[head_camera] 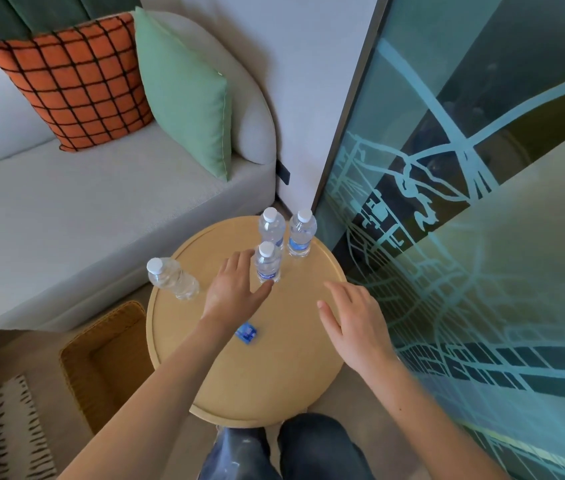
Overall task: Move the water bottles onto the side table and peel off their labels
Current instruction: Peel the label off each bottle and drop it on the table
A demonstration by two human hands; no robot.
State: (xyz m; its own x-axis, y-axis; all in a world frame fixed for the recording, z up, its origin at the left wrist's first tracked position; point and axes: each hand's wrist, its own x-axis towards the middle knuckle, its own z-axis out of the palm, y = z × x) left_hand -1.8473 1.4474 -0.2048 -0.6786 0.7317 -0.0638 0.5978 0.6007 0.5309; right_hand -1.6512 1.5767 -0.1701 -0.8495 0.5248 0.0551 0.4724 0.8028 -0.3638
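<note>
Fingers (239,263): left hand (232,292), right hand (353,323) spread, holding nothing.
Front water bottle (268,261): probably light, slick, crushable; grip above label (267,274).

Blue bottle labels (299,244), loose label (246,332): txt too blurry, illegible.

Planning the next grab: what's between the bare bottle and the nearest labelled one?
Head view: only the open left hand, over bare tabletop, between bare bottle and labelled bottle.
</note>
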